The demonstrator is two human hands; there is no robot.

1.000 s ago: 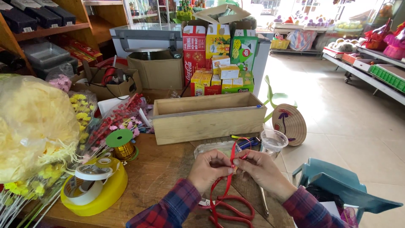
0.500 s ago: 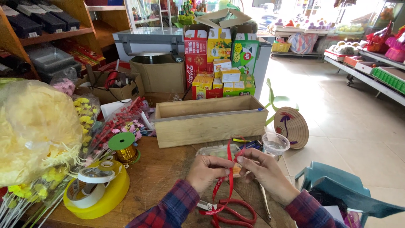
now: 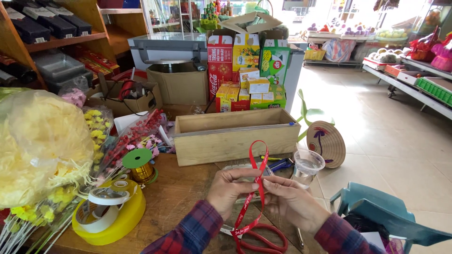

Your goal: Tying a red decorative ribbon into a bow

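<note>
Both my hands pinch a narrow red ribbon (image 3: 256, 174) with pale print over a wooden table (image 3: 183, 202). My left hand (image 3: 229, 189) grips it from the left, my right hand (image 3: 292, 202) from the right, fingertips almost meeting. The ribbon stands up in a small loop above my fingers and trails down in coils at the table's front edge. Plaid sleeves cover both my forearms.
A long open wooden box (image 3: 235, 136) lies beyond my hands. A clear plastic cup (image 3: 307, 167) stands at the right, a yellow tape dispenser (image 3: 108, 214) and gold ribbon spool (image 3: 141, 170) at the left. Wrapped yellow flowers (image 3: 40, 146) fill the left. A blue chair (image 3: 381, 216) is right.
My hands have lifted slightly off the table and the ribbon now stands in a taller upright loop above my fingers. The view has shifted a little closer.
</note>
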